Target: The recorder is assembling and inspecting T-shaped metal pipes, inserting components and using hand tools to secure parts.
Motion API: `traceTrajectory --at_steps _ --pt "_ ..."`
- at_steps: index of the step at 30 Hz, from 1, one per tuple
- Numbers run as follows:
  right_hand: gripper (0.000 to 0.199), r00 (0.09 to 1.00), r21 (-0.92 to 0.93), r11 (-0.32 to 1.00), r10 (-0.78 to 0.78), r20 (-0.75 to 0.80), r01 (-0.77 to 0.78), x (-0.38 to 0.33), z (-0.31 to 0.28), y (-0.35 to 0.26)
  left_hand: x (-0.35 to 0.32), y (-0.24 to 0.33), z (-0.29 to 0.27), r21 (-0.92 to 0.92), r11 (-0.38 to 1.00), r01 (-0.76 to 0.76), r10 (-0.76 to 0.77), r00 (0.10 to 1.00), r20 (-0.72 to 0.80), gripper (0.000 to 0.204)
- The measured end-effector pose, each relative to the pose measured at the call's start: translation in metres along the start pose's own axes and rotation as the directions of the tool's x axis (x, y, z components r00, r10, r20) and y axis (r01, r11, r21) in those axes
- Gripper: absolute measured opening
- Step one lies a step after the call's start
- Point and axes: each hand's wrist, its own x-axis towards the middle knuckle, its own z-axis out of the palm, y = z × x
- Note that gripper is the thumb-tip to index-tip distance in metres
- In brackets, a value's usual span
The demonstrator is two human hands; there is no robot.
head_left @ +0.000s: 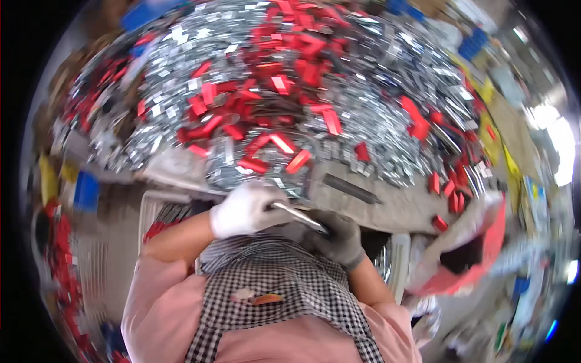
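Observation:
My left hand [245, 210], in a white glove, is closed around one end of a slim, shiny metal rod [301, 218]. The other end runs into my right hand [340, 239], which wears a darker grey glove and is also closed. The rod slants down to the right between them, close in front of my checked apron. Beyond my hands, a wide heap of small silver metal pieces [175, 66] covers the worktable, with glossy red pieces [281, 142] strewn through it. Motion blur hides the exact shape of the pieces and the rod's ends.
A dark flat bar [351, 188] lies on the table's near edge, right of my hands. Below the edge, a pale bin [147, 212] with red and dark parts stands at left. A red-and-white bag [490, 242] sits at right. A blue box [86, 191] is at far left.

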Motion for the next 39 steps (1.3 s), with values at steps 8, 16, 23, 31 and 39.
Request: traceTrajectory --at_steps 8,16,23,31,39 --pt "0.04 0.999 -0.136 0.99 0.023 -0.042 -0.029 -0.005 -0.001 0.013 0.004 -0.006 0.022 0.087 0.996 0.0 0.004 0.999 -0.045 0.023" --pt "0.066 0.824 -0.381 0.909 -0.081 -0.561 -0.17 -0.056 -0.102 0.023 0.043 -0.012 0.0 0.059 0.994 0.09 -0.073 0.966 -0.248 0.054" --pt "0.111 0.444 -0.444 -0.013 -0.08 -0.893 -0.896 -0.16 -0.305 0.034 0.076 -0.092 -0.039 0.326 0.922 0.21 -0.079 0.925 -0.371 0.02" --pt "0.118 0.096 -0.17 -0.341 0.223 -0.97 -0.925 -0.236 -0.411 0.103 0.144 -0.048 0.006 0.889 0.402 0.218 0.135 0.947 -0.293 0.036" --pt "0.122 0.16 -0.186 -0.337 0.104 -0.982 -0.923 -0.262 -0.454 0.112 0.26 0.142 0.22 0.311 0.873 -0.375 0.158 0.823 0.546 0.028"
